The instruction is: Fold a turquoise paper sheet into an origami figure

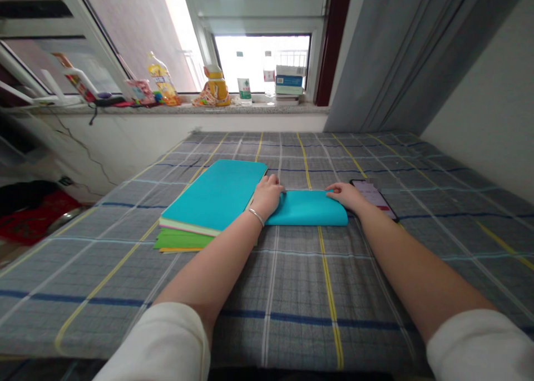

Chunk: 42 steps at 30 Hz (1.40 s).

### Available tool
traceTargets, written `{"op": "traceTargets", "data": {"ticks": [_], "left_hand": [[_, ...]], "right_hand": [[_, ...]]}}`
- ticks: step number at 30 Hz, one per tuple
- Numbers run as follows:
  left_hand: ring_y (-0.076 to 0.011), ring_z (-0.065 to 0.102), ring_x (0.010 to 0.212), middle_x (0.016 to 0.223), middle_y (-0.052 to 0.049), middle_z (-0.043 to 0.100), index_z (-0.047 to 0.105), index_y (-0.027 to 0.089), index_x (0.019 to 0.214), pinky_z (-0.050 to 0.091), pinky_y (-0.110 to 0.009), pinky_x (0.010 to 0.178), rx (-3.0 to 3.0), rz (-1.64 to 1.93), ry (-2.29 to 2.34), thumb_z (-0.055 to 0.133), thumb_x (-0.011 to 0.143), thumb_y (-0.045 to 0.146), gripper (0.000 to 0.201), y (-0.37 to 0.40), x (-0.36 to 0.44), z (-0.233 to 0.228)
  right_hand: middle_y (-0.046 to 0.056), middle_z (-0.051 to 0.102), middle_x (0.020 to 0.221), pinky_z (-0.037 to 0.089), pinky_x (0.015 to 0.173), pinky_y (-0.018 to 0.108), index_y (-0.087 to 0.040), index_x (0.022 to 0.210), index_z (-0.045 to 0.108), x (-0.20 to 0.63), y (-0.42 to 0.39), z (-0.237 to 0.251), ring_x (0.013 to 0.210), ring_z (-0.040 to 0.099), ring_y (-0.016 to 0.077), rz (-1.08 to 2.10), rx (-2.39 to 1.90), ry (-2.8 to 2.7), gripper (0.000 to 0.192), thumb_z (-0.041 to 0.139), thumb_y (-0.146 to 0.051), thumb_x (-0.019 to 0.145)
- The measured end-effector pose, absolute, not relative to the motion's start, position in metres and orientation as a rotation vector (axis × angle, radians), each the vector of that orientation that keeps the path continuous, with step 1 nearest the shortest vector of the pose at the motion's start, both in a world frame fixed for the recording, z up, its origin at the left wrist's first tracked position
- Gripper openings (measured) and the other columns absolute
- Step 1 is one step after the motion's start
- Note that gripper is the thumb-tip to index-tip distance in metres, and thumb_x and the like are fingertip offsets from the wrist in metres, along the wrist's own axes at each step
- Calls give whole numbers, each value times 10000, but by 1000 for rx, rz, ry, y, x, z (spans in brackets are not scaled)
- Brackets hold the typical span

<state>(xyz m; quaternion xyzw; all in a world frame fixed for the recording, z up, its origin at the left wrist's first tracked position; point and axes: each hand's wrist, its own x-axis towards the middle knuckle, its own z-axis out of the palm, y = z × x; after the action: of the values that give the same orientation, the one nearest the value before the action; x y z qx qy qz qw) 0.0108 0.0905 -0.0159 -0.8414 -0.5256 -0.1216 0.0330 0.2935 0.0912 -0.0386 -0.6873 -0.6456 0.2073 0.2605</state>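
Two white sleeves sit at the near edge of a bed covered by a grey plaid sheet with yellow, blue and white stripes (292,292), bare forearms reaching away over it. At the bed's middle lies a folded teal paper sheet (308,208); the left hand (267,194), a thin bracelet on its wrist, presses flat on its left end, and the right hand (348,194) rests fingers-down on its right end, neither gripping. Just left lies a stack of coloured paper with a teal top sheet (212,197). A dark smartphone (375,194) lies beside the right wrist. Beyond, a stone windowsill (187,108) carries bottles and boxes; a grey curtain (396,53) hangs right.
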Motion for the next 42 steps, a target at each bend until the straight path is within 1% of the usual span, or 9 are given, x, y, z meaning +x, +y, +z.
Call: {"op": "traceTargets", "data": {"ticks": [5,10,14,16,20,24,33,37,42], "left_hand": [[-255,554,1023,1055,-141,658,748,128,1029,419,-361,931,-2637,-233,-1499,422,956,198,341,85,19,-14],[-335,559,1072,1107,-207,650,745,76,1012,419,-426,938,-2558,-171,-1636,448,922,553,569,68,35,-8],[-375,513,1185,1257,-226,599,645,66,1233,380,-465,997,-2508,-91,-1784,362,888,689,767,52,47,-7],[-386,469,1252,1345,-233,544,530,72,1373,341,-489,1035,-2497,-93,-1840,350,891,681,797,47,49,-11],[-394,345,1384,1499,-191,408,344,212,1515,247,-539,1098,-2515,-102,-1899,297,921,641,735,43,50,-20],[-403,301,1418,1534,-173,368,331,258,1520,153,-590,1132,-2523,-104,-1930,289,923,638,709,42,51,-22],[-424,178,1466,1577,-167,295,369,198,1505,32,-624,1153,-2567,-241,-1898,356,922,591,703,41,50,-28],[-405,238,1444,1568,-188,303,348,132,1504,184,-568,1143,-2553,-285,-2006,383,922,564,726,50,43,-26],[-348,433,1289,1331,-215,533,468,77,1406,295,-454,1095,-2440,-446,-1970,485,919,426,599,63,32,-24]], "right_hand": [[56,701,837,437,659,272,-169,983,760,293,92,-39,766,629,176,560,-1876,-1748,234,714,-231,762],[55,710,860,447,669,264,-180,990,757,292,91,-38,777,632,172,551,-1887,-1744,237,714,-235,764],[51,706,834,450,649,264,-184,985,758,291,90,-36,741,625,169,545,-1905,-1743,231,711,-243,766],[49,705,830,451,643,264,-184,993,757,291,89,-36,729,623,167,545,-1908,-1747,236,706,-244,771],[57,707,855,455,679,264,-173,980,756,290,89,-36,764,625,171,529,-1907,-1753,229,716,-229,761],[61,710,879,455,704,263,-169,995,750,290,90,-37,799,630,172,530,-1903,-1750,233,708,-230,773],[55,709,848,456,675,275,-182,971,756,292,89,-39,774,635,181,546,-1878,-1717,225,715,-236,756],[46,698,829,452,668,267,-185,970,755,293,88,-40,760,628,173,547,-1856,-1701,227,706,-244,756],[41,678,799,441,662,271,-180,987,755,293,84,-40,740,607,172,549,-1825,-1679,248,695,-243,755]]}}
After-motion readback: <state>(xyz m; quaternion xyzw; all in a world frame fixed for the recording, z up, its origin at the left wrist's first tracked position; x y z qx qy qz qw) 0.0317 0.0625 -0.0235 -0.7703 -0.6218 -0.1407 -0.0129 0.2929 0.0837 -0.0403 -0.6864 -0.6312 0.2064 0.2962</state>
